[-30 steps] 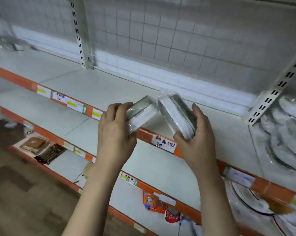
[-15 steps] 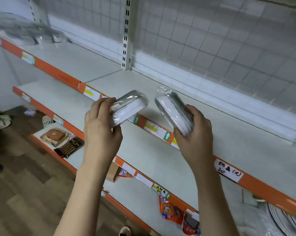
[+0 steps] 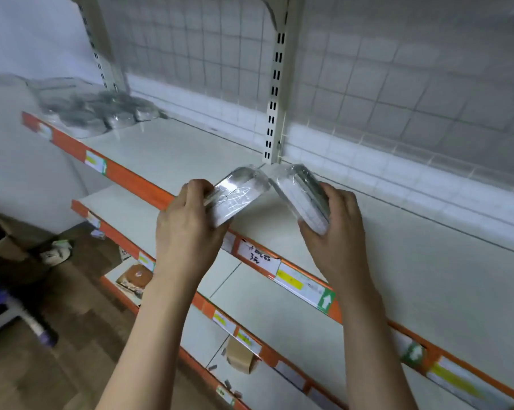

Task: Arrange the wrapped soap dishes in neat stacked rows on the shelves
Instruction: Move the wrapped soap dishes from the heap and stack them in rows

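White metal shelves (image 3: pixel 397 241) with orange price rails (image 3: pixel 137 179) run diagonally across the frame, backed by a wire grid panel (image 3: pixel 368 69). At upper left, a blurred heap of wrapped soap dishes (image 3: pixel 102 113) lies on the top shelf. At centre, above that shelf's front edge, a person's left hand (image 3: pixel 187 229) grips one wrapped dish (image 3: pixel 235 196), fingers curled round its near end, while the right hand (image 3: pixel 335 229) clasps a second wrapped dish (image 3: pixel 303 196). Both dishes tilt inward, their far ends touching in a peak. A handwritten label (image 3: pixel 258 255) sits on the rail just below.
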The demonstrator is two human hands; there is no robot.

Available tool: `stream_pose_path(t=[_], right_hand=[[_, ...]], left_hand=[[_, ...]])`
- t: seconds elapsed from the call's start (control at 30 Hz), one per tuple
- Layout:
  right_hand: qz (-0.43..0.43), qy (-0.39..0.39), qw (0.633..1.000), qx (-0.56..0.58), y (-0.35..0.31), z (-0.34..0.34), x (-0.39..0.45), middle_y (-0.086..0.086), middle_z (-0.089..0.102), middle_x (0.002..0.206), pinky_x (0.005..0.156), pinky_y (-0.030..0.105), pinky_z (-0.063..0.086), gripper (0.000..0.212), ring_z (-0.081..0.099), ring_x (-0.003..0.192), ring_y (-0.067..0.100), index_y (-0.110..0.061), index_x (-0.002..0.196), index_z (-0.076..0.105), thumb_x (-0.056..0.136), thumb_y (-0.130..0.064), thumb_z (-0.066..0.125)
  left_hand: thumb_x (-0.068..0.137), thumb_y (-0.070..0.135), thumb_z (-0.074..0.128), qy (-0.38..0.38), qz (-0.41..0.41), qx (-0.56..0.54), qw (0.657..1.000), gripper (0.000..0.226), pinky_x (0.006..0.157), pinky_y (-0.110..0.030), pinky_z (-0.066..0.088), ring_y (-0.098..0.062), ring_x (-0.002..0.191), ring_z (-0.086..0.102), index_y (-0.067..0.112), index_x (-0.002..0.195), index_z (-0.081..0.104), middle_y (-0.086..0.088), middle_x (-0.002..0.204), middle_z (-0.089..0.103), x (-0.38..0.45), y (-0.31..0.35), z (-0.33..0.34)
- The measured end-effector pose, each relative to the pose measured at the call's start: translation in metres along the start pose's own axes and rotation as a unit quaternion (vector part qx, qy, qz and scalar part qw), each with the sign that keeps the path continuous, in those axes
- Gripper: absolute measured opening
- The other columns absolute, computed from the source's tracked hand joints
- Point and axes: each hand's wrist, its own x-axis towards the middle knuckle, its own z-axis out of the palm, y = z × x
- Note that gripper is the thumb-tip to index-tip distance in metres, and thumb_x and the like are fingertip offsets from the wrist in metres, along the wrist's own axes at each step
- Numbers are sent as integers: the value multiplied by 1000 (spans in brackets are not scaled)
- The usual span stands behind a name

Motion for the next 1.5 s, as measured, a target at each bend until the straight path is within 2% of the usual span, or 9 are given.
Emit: stream_pose_path(t=[0.13, 0.27, 0.33, 0.47, 0.6, 0.97, 1.1, 1.27, 1.5], right_hand=[[-32, -5, 999, -6, -17, 39, 37, 8, 54, 117, 88, 44, 46, 58, 52, 103, 32, -11, 126, 54, 70, -2, 63], [-56, -10, 998, -11, -38, 84, 59, 5, 58, 114, 84, 47, 47, 58, 54, 102, 31, -12, 118, 57, 61, -9, 50], [-62, -16, 998, -8, -51, 110, 66, 3, 59, 113, 84, 48, 47, 56, 54, 101, 30, -13, 117, 57, 61, -9, 51], [-68, -36, 997, -9, -81, 161, 76, 2, 59, 115, 85, 48, 46, 57, 52, 103, 28, -14, 119, 56, 64, 0, 60], [-67, -36, 996, -40, -117, 212, 85, 4, 59, 116, 86, 48, 46, 59, 53, 105, 28, -12, 122, 54, 64, -4, 61], [-17, -13, 996, -82, -215, 343, 96, 5, 60, 114, 84, 29, 38, 63, 54, 100, 26, -12, 122, 56, 60, -11, 58], [-8, -13, 995, -98, -223, 375, 110, 4, 61, 114, 83, 22, 33, 64, 53, 99, 25, -13, 122, 56, 58, -12, 56], [-5, 0, 996, -93, -223, 415, 140, 5, 61, 116, 84, 27, 36, 63, 53, 100, 28, -12, 123, 56, 60, -12, 54], [-15, 19, 997, -69, -215, 474, 197, 6, 62, 113, 83, 19, 31, 61, 53, 98, 26, -11, 123, 56, 62, -10, 56]], left_hand=[[68, 1, 69, -2, 6, 37, 999, 46, 71, -34, 29, -39, 88, 56, 6, 110, 53, -11, 98, 62, 38, -39, 2], [63, -7, 63, -10, 1, 19, 1000, 59, 78, -40, 39, -38, 96, 52, 8, 120, 52, -13, 108, 58, 60, -84, -4], [65, -5, 65, -4, -9, 15, 1000, 64, 83, -41, 40, -36, 99, 51, 11, 125, 52, -12, 112, 56, 68, -109, -7], [64, -3, 66, 7, -28, 2, 1000, 55, 79, -39, 38, -38, 93, 50, 9, 117, 57, -14, 107, 56, 90, -168, -16], [64, -2, 67, -4, 1, 14, 1000, 52, 80, -43, 40, -40, 97, 51, 10, 114, 59, -11, 107, 60, 123, -231, -27], [59, 4, 51, -3, 48, -18, 999, 52, 78, -40, 42, -35, 97, 52, 9, 110, 62, -9, 103, 65, 198, -395, -71], [59, 4, 51, -2, 63, -31, 998, 53, 81, -40, 42, -37, 97, 54, 9, 111, 61, -8, 105, 65, 220, -428, -61], [59, 6, 54, -7, 97, -30, 995, 51, 84, -38, 39, -39, 95, 57, 8, 110, 60, -9, 102, 65, 260, -459, -40], [56, 9, 56, 11, 120, -1, 993, 51, 80, -42, 43, -41, 92, 55, 6, 108, 59, -14, 100, 63, 332, -490, -16]])
